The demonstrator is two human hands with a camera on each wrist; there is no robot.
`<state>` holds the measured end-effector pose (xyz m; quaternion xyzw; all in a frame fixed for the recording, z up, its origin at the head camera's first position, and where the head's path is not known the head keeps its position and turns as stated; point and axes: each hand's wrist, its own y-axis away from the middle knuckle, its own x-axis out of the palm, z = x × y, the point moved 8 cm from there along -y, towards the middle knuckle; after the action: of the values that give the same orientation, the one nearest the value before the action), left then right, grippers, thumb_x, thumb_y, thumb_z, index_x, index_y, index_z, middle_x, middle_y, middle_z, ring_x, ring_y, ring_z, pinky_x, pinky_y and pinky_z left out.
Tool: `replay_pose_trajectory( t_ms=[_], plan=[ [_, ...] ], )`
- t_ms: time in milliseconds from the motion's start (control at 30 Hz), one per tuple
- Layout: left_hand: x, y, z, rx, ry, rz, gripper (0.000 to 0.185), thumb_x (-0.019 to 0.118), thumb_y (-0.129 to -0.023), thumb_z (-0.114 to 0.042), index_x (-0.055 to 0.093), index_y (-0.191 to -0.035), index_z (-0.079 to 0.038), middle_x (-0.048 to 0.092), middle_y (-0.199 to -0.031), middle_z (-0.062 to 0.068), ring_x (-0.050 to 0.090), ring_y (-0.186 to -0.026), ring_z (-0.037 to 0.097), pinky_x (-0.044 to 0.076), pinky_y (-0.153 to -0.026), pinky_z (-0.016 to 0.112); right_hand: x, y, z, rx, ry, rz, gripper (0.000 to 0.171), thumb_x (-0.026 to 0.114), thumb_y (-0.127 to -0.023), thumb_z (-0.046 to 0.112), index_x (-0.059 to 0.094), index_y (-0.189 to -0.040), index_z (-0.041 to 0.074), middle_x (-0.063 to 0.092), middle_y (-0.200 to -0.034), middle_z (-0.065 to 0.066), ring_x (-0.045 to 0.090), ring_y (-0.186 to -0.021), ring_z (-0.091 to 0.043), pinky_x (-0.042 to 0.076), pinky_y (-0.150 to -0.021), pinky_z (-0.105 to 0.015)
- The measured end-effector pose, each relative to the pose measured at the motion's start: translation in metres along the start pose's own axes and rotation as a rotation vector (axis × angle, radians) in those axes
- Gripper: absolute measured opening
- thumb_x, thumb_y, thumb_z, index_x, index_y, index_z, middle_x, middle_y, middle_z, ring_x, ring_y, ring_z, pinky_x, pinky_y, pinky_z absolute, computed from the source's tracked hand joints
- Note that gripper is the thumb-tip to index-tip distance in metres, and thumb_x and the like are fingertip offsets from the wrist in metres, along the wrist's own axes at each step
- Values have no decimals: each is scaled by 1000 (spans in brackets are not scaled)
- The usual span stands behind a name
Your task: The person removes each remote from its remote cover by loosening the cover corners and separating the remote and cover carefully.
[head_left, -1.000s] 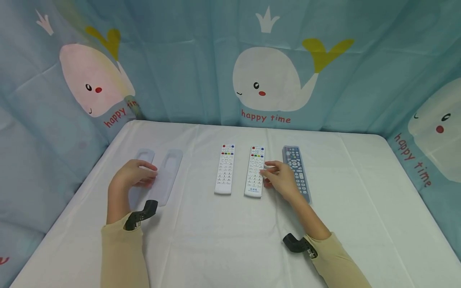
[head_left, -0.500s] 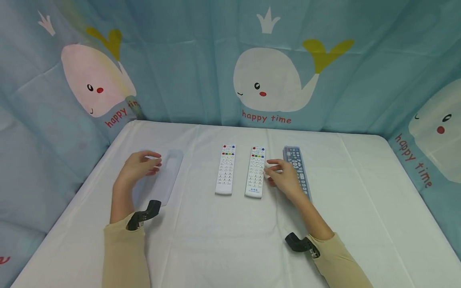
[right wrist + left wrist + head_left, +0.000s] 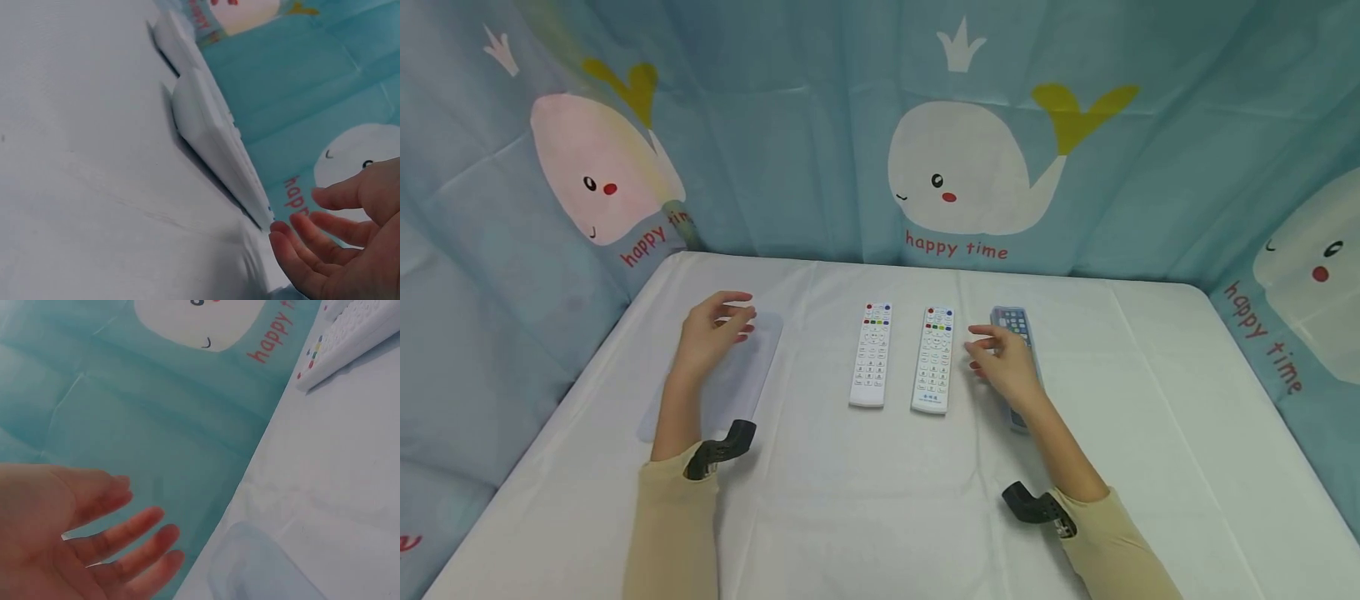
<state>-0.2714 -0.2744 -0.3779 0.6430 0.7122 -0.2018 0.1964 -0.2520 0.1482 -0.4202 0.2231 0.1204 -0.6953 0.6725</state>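
Note:
My left hand hovers over two translucent silicone remote covers at the table's left side, fingers loosely bent with nothing in them. The right cover shows beside the fingers; the forearm hides much of the left cover. Two white remote controls lie face up, a left one and a right one. Just right of that second remote is my right hand, its relaxed fingers holding nothing. It partly hides a third remote, which has a bluish translucent cover. The right wrist view shows bent fingers near a white remote.
A white cloth covers the table. Behind it hangs a blue curtain printed with whales, which also runs along both sides. A black camera mount sits on each wrist, the left one and the right one.
My left hand has risen and moved right and away over the covers. My right hand has drawn slightly right, away from the middle white remote. The remotes stay put.

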Motion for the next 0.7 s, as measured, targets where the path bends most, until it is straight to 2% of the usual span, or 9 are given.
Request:
replay_pose_trajectory(
  t_ms=[100, 233, 333, 500, 700],
  plan=[
    [1, 1, -8, 28, 33, -50, 41, 59, -109, -25, 59, -141, 0, 69, -126, 29, 75, -94, 20, 55, -76, 9, -5, 0, 1, -7, 16, -7, 40, 62, -107, 14, 60, -144, 0, 68, -121, -24, 75, -97, -34, 64, -81, -34],
    [10, 0, -18, 68, 70, -84, 39, 59, -109, -22, 61, -141, -1, 70, -127, 26, 75, -97, 25, 54, -76, 9, -12, -1, 1, -24, 27, -13, 41, 60, -108, 15, 59, -145, 0, 68, -124, -25, 75, -101, -36, 64, -83, -35],
    [23, -2, -26, 103, 84, -88, 36, 60, -108, -20, 62, -139, -1, 71, -125, 25, 71, -107, 43, 54, -76, 9, -19, -1, 2, -36, 22, -19, 42, 60, -108, 16, 58, -146, -1, 68, -126, -26, 75, -104, -37, 64, -84, -35],
    [46, -2, -43, 171, 97, -90, 32, 61, -107, -15, 65, -136, -2, 72, -122, 22, 72, -103, 39, 53, -76, 11, -32, 0, 4, -46, 8, -24, 44, 58, -109, 17, 55, -149, -1, 66, -132, -28, 73, -110, -41, 63, -85, -30],
    [76, 0, -67, 183, 126, -102, 31, 64, -106, -14, 66, -135, -5, 73, -122, 17, 70, -105, 35, 56, -89, 36, -47, 3, 8, -66, -20, -36, 45, 55, -109, 15, 52, -150, -4, 64, -133, -30, 71, -113, -44, 62, -85, -26]
  ],
)
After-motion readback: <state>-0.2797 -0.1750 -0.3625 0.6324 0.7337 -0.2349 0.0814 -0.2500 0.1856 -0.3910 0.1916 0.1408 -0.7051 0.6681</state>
